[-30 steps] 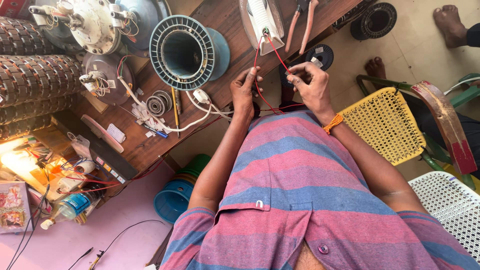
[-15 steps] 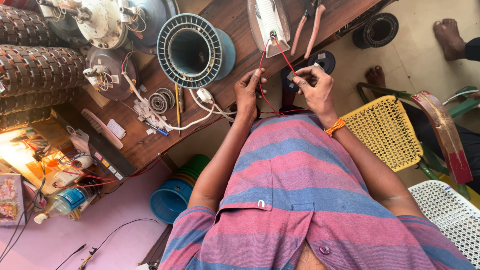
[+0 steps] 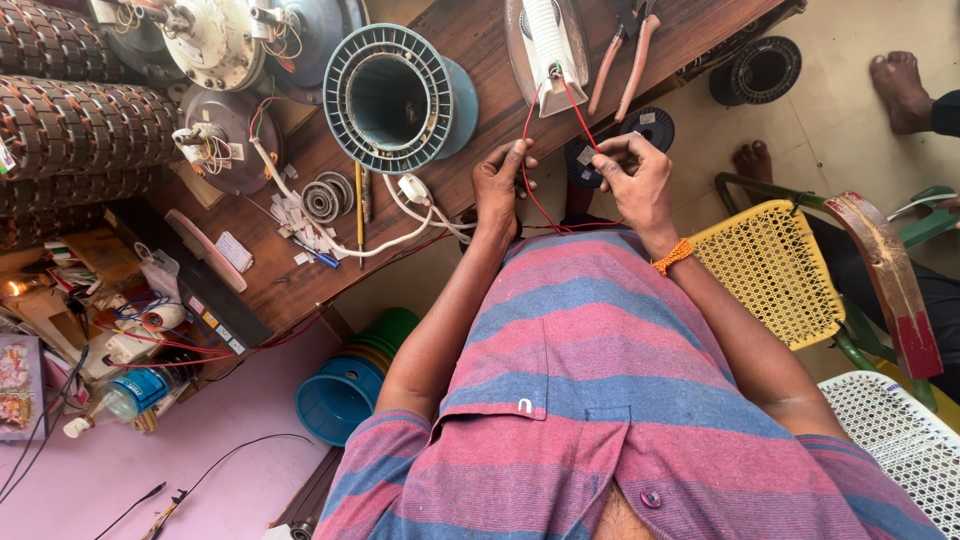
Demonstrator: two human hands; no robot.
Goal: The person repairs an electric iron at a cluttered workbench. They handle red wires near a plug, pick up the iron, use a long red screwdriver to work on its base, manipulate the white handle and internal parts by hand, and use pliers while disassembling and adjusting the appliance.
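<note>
Red wires (image 3: 530,150) from the white part (image 3: 548,40) are pinched by the left hand (image 3: 497,185) and right hand (image 3: 635,180) just past the bench (image 3: 480,60) edge, beside a teal stator (image 3: 390,98), pliers (image 3: 622,55) and a yellow chair (image 3: 765,270).

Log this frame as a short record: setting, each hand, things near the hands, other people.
setting: wooden bench, seen from above
left hand: pinching a red wire
right hand: pinching a second red wire
wires lead to: white part on the bench
near hands: pliers, teal ring, white cable
seat: yellow chair
other people: bare foot, top right
</note>
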